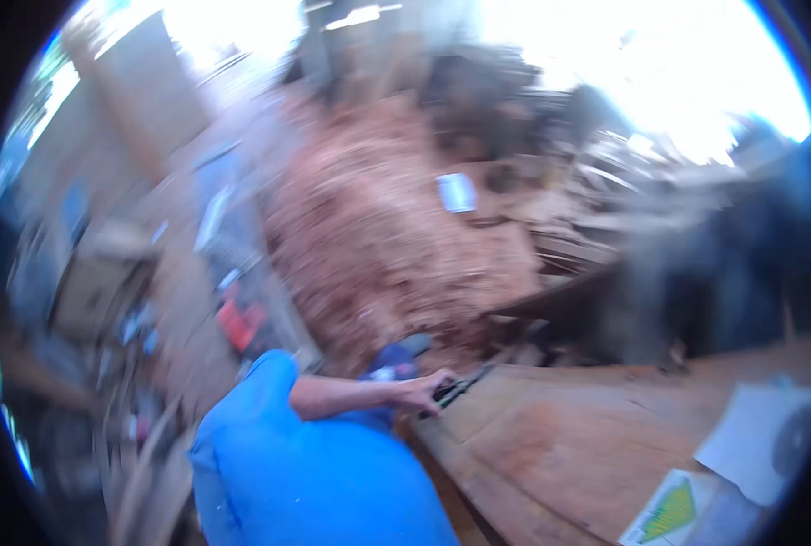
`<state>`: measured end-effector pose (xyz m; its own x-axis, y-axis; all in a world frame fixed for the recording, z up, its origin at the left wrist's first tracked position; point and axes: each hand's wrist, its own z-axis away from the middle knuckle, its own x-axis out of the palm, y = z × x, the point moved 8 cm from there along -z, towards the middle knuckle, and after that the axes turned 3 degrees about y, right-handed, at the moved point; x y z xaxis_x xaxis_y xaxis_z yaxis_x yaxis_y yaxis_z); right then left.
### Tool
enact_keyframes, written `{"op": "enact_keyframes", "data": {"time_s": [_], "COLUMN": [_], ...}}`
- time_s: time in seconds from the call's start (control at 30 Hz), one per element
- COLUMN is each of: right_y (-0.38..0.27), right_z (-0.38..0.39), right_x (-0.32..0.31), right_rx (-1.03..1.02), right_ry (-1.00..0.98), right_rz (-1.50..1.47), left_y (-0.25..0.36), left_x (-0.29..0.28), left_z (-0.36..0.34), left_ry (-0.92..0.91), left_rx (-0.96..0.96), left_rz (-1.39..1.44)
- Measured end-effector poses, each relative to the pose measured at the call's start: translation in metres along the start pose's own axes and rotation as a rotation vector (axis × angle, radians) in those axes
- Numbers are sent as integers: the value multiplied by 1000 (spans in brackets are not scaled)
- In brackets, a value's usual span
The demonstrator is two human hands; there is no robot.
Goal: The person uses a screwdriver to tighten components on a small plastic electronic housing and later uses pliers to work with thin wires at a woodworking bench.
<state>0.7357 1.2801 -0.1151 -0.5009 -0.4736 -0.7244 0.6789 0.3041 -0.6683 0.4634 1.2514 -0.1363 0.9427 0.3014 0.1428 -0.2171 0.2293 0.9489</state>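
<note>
Below, a blue short-sleeved shirt fills the lower middle, and my left arm bends out of its sleeve toward the right. At its end my left hand (421, 393) is closed round a dark, thin, narrow object (461, 389). Blur hides exactly what that object is. The hand is at the near left corner of a brown wooden tabletop (551, 428), with the object over its edge. My right hand does not show.
Papers, one a white sheet (742, 437) and one a green-printed card (669, 511), lie on the tabletop's right. A reddish-brown loose heap (369, 218) covers the ground ahead. A red object (240, 318) and a cardboard box (96, 287) are at left; stacked wood pieces (596, 196) lie far right.
</note>
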Motion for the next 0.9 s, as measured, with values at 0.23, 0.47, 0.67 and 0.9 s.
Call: {"op": "enact_keyframes", "data": {"time_s": [0.23,0.47,0.67,0.9], "right_y": [-42,-103,-71,-55], "right_z": [80,145,188,224], "right_x": [81,150,191,248], "right_rx": [27,-26,460,521], "right_ry": [-758,-974,-978,-1203], "right_rz": [-527,-490,-895,-527], "left_y": [-41,-78,-77,-141], "left_x": [45,81,58,-98], "left_z": [241,332,393,532], "left_ry": [487,662,356,739], "left_rx": [28,-58,-52,-346], "left_rz": [-143,-249,-357,-348]}}
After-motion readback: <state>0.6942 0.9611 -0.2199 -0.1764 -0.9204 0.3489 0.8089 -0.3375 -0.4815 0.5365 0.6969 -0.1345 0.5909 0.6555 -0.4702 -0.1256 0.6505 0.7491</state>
